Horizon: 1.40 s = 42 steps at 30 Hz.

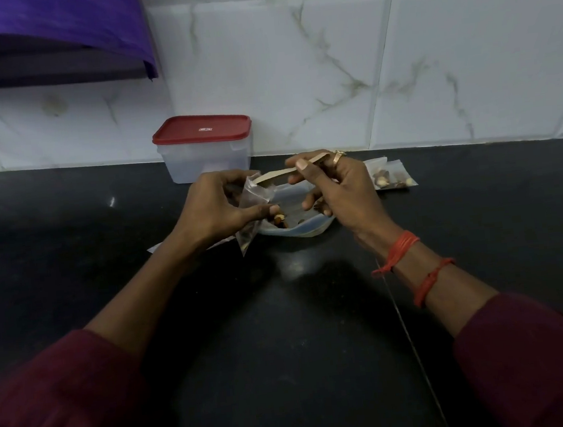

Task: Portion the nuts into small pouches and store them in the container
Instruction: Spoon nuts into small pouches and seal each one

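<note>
My left hand point(219, 207) pinches a small clear pouch point(254, 202) that hangs tilted over a large clear bag of nuts point(303, 226) lying on the black counter. My right hand point(336, 187) grips a thin flat wooden stick point(281, 174) between thumb and fingers, its tip at the pouch's mouth. Several brown nuts point(280, 220) show inside the large bag between my hands. Two filled small pouches point(391, 177) lie flat behind my right hand. A closed clear container with a red lid point(203, 147) stands against the wall behind my left hand.
The black counter point(283, 316) runs to a white marble-tiled wall point(328, 71). A purple cloth over a dark shelf point(43, 40) hangs at the upper left. A flat clear plastic piece point(154, 249) sticks out under my left wrist.
</note>
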{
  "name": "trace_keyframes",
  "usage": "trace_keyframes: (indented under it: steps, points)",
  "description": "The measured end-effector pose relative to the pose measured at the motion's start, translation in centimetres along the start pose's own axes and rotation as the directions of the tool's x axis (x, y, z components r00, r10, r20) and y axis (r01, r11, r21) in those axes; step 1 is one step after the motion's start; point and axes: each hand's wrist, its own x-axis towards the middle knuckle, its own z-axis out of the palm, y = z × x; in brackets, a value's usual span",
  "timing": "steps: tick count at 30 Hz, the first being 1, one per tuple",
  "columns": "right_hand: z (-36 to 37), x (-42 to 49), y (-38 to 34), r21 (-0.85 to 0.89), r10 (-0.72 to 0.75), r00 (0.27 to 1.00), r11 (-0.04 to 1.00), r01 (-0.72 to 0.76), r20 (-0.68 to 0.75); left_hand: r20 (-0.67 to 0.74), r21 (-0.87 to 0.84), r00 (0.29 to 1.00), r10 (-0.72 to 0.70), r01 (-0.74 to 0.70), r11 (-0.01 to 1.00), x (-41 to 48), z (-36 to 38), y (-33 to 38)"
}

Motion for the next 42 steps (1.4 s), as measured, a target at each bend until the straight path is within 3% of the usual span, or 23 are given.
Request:
trace_keyframes:
  steps: [6, 10, 13, 18, 21, 24, 30, 33, 36, 39, 42]
  points:
    - [-0.5, 0.5, 0.5, 0.226, 0.17, 0.943, 0.968, -0.105, -0.286, -0.018, -0.029, 1.0, -0.013, 0.013, 0.999, -0.1, -0.1, 0.1]
    - [-1.5, 0.7, 1.5, 0.197, 0.269, 0.876, 0.959, -0.205, -0.4, -0.033, -0.045, 0.999, -0.005, 0.004, 0.999, -0.1, -0.1, 0.0]
    - [-1.7, 0.6, 2.3, 0.097, 0.301, 0.876, 0.953, -0.286, -0.377, -0.037, -0.054, 0.999, 0.001, -0.003, 0.999, -0.1, -0.1, 0.2]
    - [-1.4, 0.3, 2.8, -0.043, 0.257, 0.907, 0.957, -0.287, -0.334, -0.086, -0.071, 0.996, 0.025, -0.031, 0.997, -0.1, 0.1, 0.9]
    - [-1.4, 0.2, 3.2, -0.31, 0.188, 0.93, 0.906, -0.289, -0.317, -0.113, -0.1, 0.992, 0.049, -0.06, 0.993, -0.3, 0.2, 1.6]
    - [-1.7, 0.1, 3.1, -0.569, 0.051, 0.913, 0.767, -0.296, -0.406, -0.139, -0.125, 0.988, 0.062, -0.079, 0.989, -0.5, 0.3, 2.0]
    - [-2.4, 0.1, 3.2, -0.641, -0.017, 0.951, 0.742, -0.196, -0.31, -0.127, -0.119, 0.988, 0.083, -0.098, 0.988, -0.6, 0.7, 2.4]
    - [-1.7, -0.1, 1.8, -0.5, -0.242, 0.931, 0.863, 0.078, -0.273, -0.151, -0.109, 0.984, 0.091, -0.108, 0.988, -0.8, 1.0, 2.7]
    - [-0.2, -0.8, 0.6, -0.456, -0.383, 0.922, 0.831, 0.317, -0.056, -0.187, -0.07, 0.975, 0.122, -0.137, 0.988, -0.9, 1.4, 2.9]
    - [0.7, -1.5, 0.1, -0.509, -0.38, 0.92, 0.776, 0.373, 0.095, -0.228, -0.024, 0.959, 0.169, -0.179, 0.983, -1.2, 1.8, 2.9]
    - [0.3, -1.4, 0.3, -0.52, -0.384, 0.919, 0.769, 0.371, 0.088, -0.2, 0.01, 0.965, 0.166, -0.168, 0.986, -1.3, 2.1, 2.7]
